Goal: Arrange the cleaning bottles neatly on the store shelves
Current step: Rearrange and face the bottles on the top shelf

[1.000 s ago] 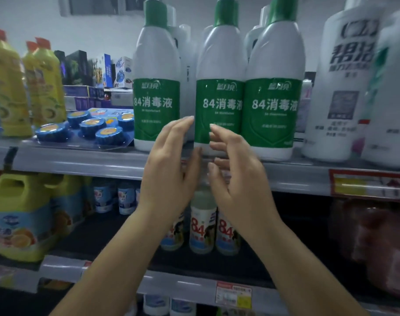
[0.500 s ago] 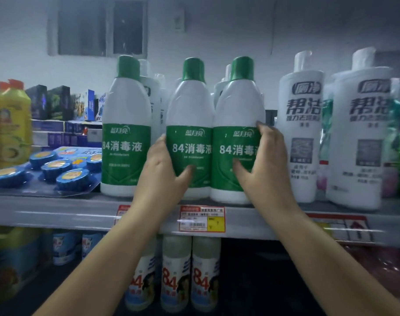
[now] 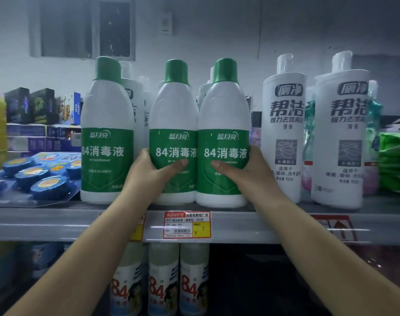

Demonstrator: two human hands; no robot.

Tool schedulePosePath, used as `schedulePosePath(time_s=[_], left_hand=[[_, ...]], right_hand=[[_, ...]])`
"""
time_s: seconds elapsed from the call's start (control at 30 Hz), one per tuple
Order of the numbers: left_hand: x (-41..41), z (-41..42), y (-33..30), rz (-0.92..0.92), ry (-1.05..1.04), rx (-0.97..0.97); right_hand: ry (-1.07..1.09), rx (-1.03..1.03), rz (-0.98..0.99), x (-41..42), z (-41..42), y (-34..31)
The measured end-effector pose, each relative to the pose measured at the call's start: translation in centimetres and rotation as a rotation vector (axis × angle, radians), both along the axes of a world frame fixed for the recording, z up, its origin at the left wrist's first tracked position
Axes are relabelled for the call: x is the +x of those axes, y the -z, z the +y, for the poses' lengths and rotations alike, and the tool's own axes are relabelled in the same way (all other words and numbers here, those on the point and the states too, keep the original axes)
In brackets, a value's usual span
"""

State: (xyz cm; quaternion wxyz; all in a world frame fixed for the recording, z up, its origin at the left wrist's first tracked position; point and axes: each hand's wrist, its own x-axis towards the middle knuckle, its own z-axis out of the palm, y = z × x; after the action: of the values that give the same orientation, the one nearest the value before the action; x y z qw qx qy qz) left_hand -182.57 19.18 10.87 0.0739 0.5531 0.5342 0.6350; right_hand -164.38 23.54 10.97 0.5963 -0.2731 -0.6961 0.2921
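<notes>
Up front, the grey shelf runs left to right, its near edge carrying a red-and-yellow price tag. Two white toilet-cleaner bottles stand at the right, and a lone green-labelled bottle stands to the left, a little apart. At the centre, the middle bottle and the right bottle stand upright, touching side by side. The left hand wraps the middle bottle, thumb across its label; the right hand grips the right bottle likewise. Blue round blocks lie far left in a pack.
</notes>
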Motion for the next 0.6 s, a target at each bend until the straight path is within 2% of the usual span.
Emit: schedulePosePath(time_s=[0.33, 0.6], left_hand=[[0.1, -0.2, 0.3, 0.031, -0.019, 0.018], [0.1, 0.4, -0.4, -0.011, -0.043, -0.011]], right_hand=[[0.102, 0.172, 0.020, 0.3, -1.4, -1.3], [0.112, 0.130, 0.038, 0.3, -1.6, -2.4]])
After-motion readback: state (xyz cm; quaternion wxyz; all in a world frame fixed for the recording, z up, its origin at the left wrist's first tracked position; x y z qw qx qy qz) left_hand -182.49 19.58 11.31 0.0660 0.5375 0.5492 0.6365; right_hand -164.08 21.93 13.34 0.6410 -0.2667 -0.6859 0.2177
